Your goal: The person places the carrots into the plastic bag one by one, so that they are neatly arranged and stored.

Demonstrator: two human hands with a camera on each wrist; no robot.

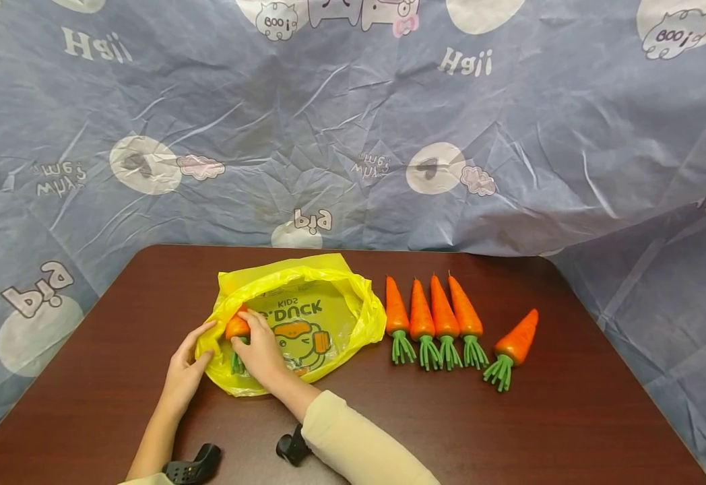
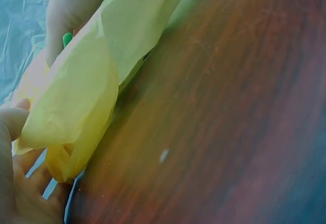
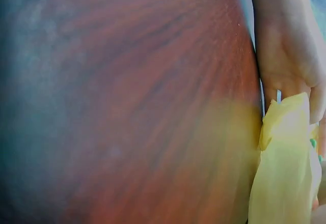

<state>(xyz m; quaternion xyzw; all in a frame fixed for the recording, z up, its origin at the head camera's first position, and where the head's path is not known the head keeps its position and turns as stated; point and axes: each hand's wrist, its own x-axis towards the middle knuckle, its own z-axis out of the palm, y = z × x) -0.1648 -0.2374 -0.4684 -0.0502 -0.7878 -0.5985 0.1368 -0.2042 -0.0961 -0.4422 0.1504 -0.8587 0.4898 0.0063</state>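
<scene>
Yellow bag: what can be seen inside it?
Inside the bag, the right grip holds one carrot; a printed cartoon shows beside it. Part of the carrot is covered by that grip, and anything beneath the bag's folds is hidden.

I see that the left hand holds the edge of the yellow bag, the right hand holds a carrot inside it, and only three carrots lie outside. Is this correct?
The number is wrong: the head view shows five carrots outside the bag, not three. The left hand does hold its edge, and the right hand a carrot inside it.
</scene>
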